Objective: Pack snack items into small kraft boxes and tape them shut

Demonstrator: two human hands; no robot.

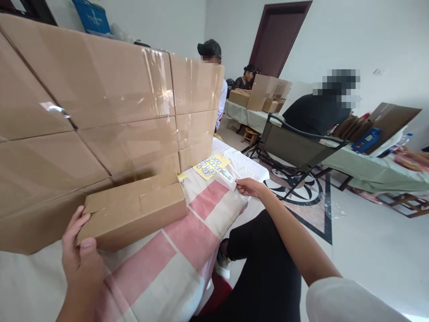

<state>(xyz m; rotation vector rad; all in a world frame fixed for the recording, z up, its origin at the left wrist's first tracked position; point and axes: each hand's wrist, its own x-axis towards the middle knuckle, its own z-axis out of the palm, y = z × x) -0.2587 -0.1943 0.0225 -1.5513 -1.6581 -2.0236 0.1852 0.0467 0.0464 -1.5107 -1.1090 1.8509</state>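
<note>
A long, narrow cardboard box (134, 208) lies on the cloth-covered table (201, 223). My left hand (80, 259) grips its near left end, fingers on the far side and thumb on the close edge. Further off to the right, my right hand (248, 187) pinches the corner of a small white flat item with a shiny patch on top (227, 180); its exact kind is unclear. Just beyond that item, a yellow sheet with several pale labels (209, 167) rests on the table.
Stacked taped cartons (127, 85) form a wall along the table's far left side. A person in a dark cap (210, 47) is behind them. Another person in black (318, 112) sits on a folding chair (291, 147) at the right, by a green-covered table (375, 167).
</note>
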